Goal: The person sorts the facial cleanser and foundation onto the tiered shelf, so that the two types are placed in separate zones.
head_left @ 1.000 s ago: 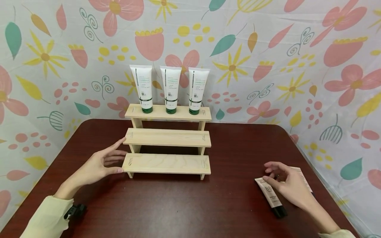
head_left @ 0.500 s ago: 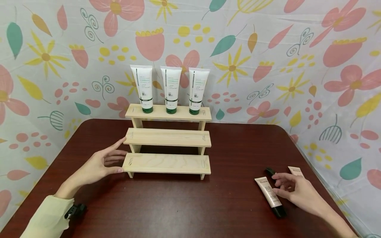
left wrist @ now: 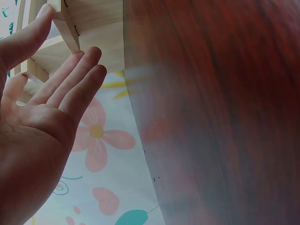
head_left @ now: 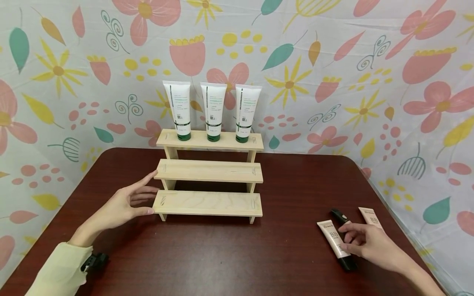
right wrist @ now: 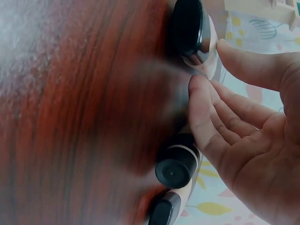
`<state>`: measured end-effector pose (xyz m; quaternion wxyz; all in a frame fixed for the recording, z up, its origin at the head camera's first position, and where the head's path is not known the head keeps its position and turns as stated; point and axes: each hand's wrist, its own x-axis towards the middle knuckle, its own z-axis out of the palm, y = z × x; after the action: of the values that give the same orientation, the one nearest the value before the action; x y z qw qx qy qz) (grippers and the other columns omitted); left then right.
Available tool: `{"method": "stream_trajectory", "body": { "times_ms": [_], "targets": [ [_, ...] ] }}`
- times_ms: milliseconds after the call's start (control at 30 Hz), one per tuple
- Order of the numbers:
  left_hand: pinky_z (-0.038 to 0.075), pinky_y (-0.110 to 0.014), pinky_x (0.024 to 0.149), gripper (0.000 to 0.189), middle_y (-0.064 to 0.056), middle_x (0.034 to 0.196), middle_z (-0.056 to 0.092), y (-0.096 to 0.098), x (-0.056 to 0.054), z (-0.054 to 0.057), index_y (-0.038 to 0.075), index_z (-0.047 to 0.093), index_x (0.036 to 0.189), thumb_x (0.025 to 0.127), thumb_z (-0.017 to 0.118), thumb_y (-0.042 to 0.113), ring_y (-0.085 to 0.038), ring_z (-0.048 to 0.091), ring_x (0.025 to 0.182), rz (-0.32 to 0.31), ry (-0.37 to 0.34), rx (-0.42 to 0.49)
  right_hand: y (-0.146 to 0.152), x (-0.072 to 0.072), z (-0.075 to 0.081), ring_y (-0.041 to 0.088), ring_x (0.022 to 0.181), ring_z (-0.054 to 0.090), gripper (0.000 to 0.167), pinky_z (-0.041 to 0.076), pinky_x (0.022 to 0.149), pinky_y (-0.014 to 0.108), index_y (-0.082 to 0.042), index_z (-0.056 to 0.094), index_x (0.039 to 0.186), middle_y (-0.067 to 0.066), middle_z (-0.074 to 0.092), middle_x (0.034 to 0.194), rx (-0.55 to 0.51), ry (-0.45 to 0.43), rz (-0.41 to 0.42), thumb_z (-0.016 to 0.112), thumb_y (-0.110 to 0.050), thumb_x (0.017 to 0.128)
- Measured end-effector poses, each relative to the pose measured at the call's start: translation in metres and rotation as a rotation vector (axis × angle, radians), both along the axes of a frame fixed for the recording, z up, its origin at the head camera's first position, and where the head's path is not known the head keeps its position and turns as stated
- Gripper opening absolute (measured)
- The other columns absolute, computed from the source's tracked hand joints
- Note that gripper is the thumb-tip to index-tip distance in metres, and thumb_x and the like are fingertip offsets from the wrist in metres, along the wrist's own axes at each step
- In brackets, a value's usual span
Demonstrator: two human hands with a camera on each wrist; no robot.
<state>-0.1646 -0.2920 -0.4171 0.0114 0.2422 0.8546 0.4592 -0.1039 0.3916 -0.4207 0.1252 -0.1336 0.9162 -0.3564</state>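
My left hand (head_left: 118, 207) touches the left end of a three-step wooden display stand (head_left: 207, 201), its fingertips at the middle step and its thumb at the lowest. Its fingers are nearly straight in the left wrist view. At the right, my right hand (head_left: 374, 246) hovers over a beige BB cream tube (head_left: 333, 236) with a black cap (right wrist: 187, 28). The thumb tip is at the tube, and the bent fingers hold nothing visibly. A slim black-ended item (head_left: 338, 216) lies partly under the fingers. Another BB tube (head_left: 370, 217) lies beyond, half hidden by the hand.
Several white tubes with green caps, among them the middle tube (head_left: 213, 111), stand on the stand's top step. The dark red table (head_left: 229, 259) ends at a flower-patterned cloth (head_left: 296, 61) at the back and sides.
My right hand has moved right and down off the black-ended item, uncovering its end and the far BB tube, and come to the near BB tube. The left hand stays still.
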Motion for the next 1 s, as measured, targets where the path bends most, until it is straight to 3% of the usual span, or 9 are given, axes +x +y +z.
{"method": "stream_trajectory", "body": {
  "times_ms": [333,567,800,1000],
  "targets": [
    [0.057,-0.051,0.096,0.104,-0.022,0.133,0.065,0.0,0.001,-0.001,0.021,0.028,0.169,0.086,0.088,0.002,-0.041,0.067,0.119,-0.001,0.0,0.012,-0.009,-0.007,0.0,0.01,0.07,0.062,0.041,0.052,0.058,0.027,0.01,0.065,0.125,0.008,0.063,0.092,-0.019,-0.03,-0.005,0.08,-0.014,0.096],
    [0.058,-0.044,0.096,0.105,-0.021,0.134,0.066,-0.001,0.0,-0.003,0.022,0.028,0.169,0.086,0.088,0.002,-0.039,0.067,0.12,0.008,-0.007,0.002,-0.013,-0.013,-0.005,0.011,0.073,0.064,0.038,0.054,0.061,0.027,0.009,0.066,0.124,0.006,0.065,0.092,-0.05,0.004,0.018,0.08,-0.009,0.093],
    [0.057,-0.036,0.097,0.107,-0.019,0.134,0.066,-0.002,-0.001,-0.002,0.024,0.027,0.169,0.085,0.088,0.001,-0.038,0.067,0.12,0.008,-0.013,-0.004,-0.011,-0.017,-0.006,0.015,0.073,0.065,0.043,0.057,0.06,0.031,0.014,0.06,0.128,0.013,0.063,0.097,-0.14,-0.066,0.06,0.078,-0.007,0.095],
    [0.056,-0.03,0.097,0.106,-0.019,0.133,0.066,-0.002,-0.002,-0.002,0.022,0.027,0.169,0.085,0.088,0.001,-0.037,0.067,0.12,0.004,0.002,-0.007,-0.012,-0.02,-0.005,0.014,0.073,0.064,0.043,0.057,0.061,0.03,0.014,0.06,0.128,0.013,0.062,0.096,-0.149,-0.081,0.077,0.078,-0.008,0.096]
  ]
}}
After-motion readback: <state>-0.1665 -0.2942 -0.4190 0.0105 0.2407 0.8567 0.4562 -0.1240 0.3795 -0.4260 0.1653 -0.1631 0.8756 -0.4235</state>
